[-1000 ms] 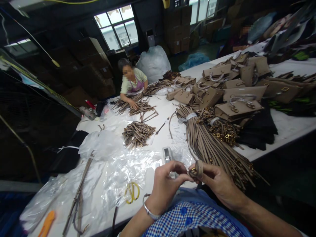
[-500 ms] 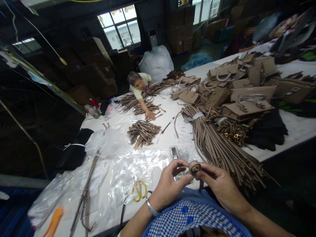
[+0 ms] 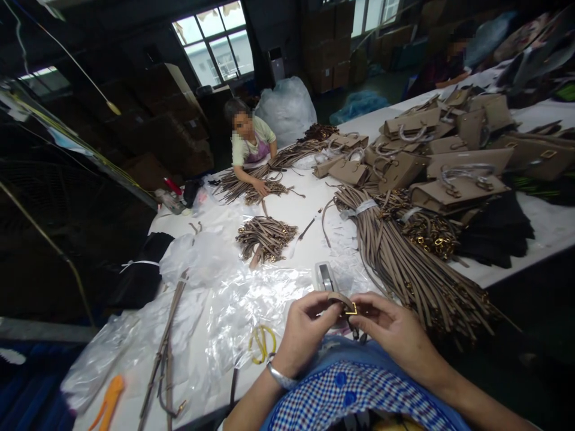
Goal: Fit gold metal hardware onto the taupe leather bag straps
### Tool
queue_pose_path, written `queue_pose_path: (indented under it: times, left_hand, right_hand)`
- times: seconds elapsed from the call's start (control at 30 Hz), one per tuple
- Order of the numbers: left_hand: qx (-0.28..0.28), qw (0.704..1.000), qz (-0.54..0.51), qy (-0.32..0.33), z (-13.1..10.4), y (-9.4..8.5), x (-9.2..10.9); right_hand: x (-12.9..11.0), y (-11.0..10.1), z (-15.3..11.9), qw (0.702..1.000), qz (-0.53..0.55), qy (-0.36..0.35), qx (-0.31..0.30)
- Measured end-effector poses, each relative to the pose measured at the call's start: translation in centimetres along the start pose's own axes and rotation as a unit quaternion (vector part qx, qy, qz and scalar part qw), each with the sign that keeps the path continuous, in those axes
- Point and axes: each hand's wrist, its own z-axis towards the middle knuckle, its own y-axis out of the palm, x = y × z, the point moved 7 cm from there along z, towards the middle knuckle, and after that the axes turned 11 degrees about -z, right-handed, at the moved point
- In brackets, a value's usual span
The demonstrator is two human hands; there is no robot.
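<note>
Close in front of my body, a taupe strap (image 3: 340, 299) with a gold square buckle (image 3: 351, 309) is held between both hands. My left hand (image 3: 308, 329) pinches the curved strap on its left side. The fingers of my right hand (image 3: 389, 326) are closed at the buckle on the right side. Dark strap ends hang below the buckle. Just beyond my hands, a grey device (image 3: 325, 278) lies on the table. Yellow-handled scissors (image 3: 263, 345) rest on clear plastic to the left of my left hand.
Bundled taupe straps (image 3: 404, 257) and stacked handbags (image 3: 458, 185) cover the table's right side. A strap pile (image 3: 266, 238) sits mid-table. Across it, a person (image 3: 249, 140) leans over more straps. Plastic bags (image 3: 179, 329), loose straps (image 3: 159, 353) and an orange-handled tool (image 3: 110, 398) lie left.
The rolled strap between my hands now shows an open curve and its gold buckle. Across the table, the person has straightened somewhat and drawn an arm back to the straps.
</note>
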Motion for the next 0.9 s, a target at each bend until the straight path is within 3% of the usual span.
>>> queue_pose_path:
  times: [0.2,0.37,0.53,0.73,0.9]
  left_hand:
    - [-0.003,0.999,-0.035,0.037,0.1,-0.2,0.7]
    - [0.029,0.995,-0.086,0.041,0.2,-0.9,0.2]
    - [0.038,0.997,-0.043,0.043,0.4,-1.2,0.4]
    - [0.02,0.998,-0.061,0.021,0.8,-1.3,-0.4]
    - [0.014,0.995,-0.099,-0.004,0.7,-1.4,-0.8]
  right_hand:
    - [-0.1,0.3,0.5,0.999,-0.019,-0.006,0.038]
    - [0.4,1.1,0.9,0.999,0.0,0.002,0.048]
    - [1.4,1.4,1.2,0.997,0.035,0.0,0.062]
    - [3.6,1.9,1.7,0.995,0.091,0.01,0.043]
    - [4.0,1.9,1.8,0.996,0.077,-0.003,0.048]
